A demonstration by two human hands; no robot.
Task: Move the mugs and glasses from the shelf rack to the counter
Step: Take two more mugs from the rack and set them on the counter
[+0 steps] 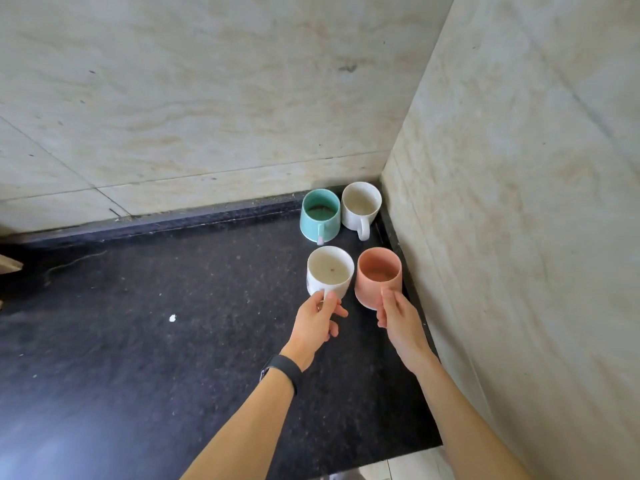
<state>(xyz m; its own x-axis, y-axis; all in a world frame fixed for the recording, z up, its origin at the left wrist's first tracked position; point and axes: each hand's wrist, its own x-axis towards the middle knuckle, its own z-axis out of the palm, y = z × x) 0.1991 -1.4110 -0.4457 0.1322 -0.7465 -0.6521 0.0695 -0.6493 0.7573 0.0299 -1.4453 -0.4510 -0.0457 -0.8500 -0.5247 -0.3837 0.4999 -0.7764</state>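
Several mugs stand upright in the back right corner of the black counter [156,323]. A teal mug [319,216] and a white mug [360,206] sit against the back wall, handles toward me. In front of them my left hand [318,323] grips the handle of a white printed mug [329,271]. Beside it, my right hand [398,320] holds the near side of a pink mug [378,275], its handle hidden under my fingers. Both held mugs look to rest on the counter. The shelf rack is out of view.
Pale marble walls close the counter at the back [207,116] and on the right [519,237]. A small white speck [172,318] lies on the counter left of the mugs. The counter's front edge [398,455] runs by my right forearm. A black band circles my left wrist [280,370].
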